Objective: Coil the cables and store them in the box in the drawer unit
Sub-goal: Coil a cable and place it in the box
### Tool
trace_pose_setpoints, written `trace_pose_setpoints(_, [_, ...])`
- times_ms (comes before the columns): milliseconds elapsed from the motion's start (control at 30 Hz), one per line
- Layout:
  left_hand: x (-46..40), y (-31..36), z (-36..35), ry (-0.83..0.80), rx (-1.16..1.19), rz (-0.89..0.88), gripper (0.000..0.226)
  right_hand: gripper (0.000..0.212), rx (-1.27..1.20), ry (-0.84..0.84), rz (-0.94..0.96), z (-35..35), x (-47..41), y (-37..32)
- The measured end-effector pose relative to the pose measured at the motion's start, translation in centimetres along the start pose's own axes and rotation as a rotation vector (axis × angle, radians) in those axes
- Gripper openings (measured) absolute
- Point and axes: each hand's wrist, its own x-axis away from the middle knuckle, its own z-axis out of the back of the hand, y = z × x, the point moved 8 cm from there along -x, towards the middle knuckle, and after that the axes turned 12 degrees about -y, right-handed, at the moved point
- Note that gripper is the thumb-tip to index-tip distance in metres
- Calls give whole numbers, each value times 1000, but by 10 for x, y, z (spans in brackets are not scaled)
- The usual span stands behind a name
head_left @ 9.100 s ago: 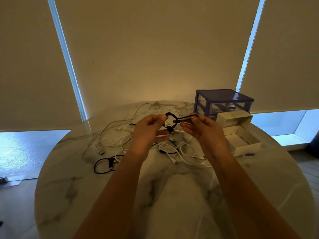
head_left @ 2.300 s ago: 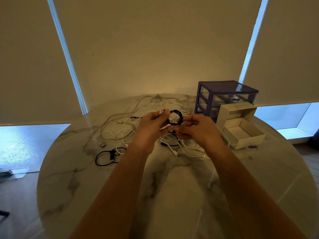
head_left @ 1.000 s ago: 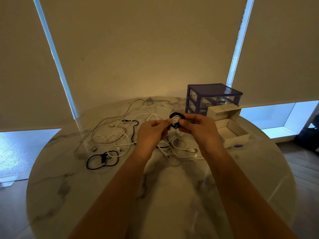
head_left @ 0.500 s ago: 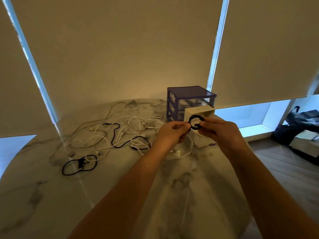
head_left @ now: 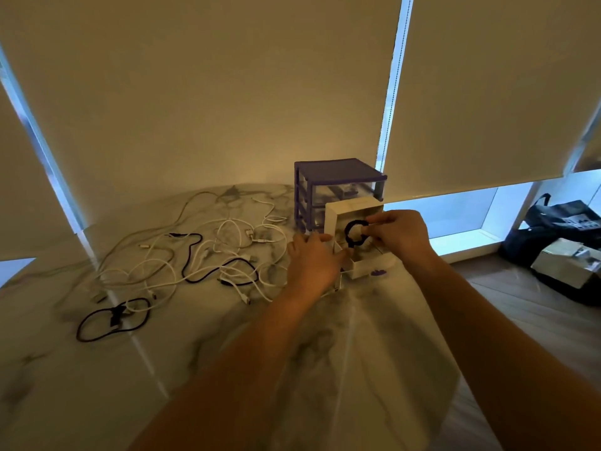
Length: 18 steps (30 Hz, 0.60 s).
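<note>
right hand (head_left: 398,237) pinches black coil (head_left: 354,233) (ring upright, facing camera) over box (head_left: 374,266) | left hand (head_left: 313,258) relaxed, holding nothing

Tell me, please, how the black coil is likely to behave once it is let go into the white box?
The black coil looks light: the right hand holds it up with a fingertip pinch. It is probably springy, since nothing visibly ties the loop, so it may loosen in the white box. The loose cables sprawled on the table suggest floppy cord.
</note>
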Motion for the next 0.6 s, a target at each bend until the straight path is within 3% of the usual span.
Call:
trace_pose_setpoints(167, [3,-6,-7,-14,4,18,57,37,340,50,-93,-15,-16,12])
trace_pose_setpoints(267, [4,-7,-7,1,21,11,56,30,508,106,-66,-16,-12,8])
trace_pose_setpoints(600, [3,-9,-8,14,36,-6,56,23,963,41,-35,-38,-4,-12])
